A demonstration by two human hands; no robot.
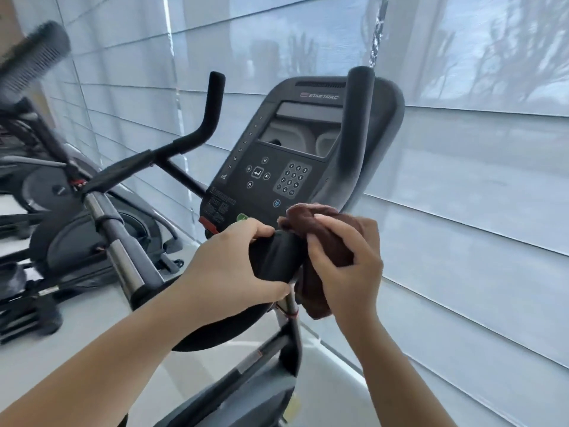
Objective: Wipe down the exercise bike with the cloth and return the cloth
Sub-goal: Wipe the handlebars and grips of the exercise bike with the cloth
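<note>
The exercise bike's black console [286, 161] with screen and keypad stands in the middle, flanked by upright padded handlebars [354, 124]. Below the console my left hand [234, 266] grips a black padded part of the bike [274, 257]. My right hand [348, 260] holds a bunched brown cloth [320, 238] wrapped against the same padded part, just right of my left hand. The cloth hangs down below my right palm.
A second exercise machine [77, 229] stands to the left, with a grey foam grip [34, 57] at the top left. White window blinds [462, 211] run close behind and to the right of the bike. Pale floor [92, 328] lies below.
</note>
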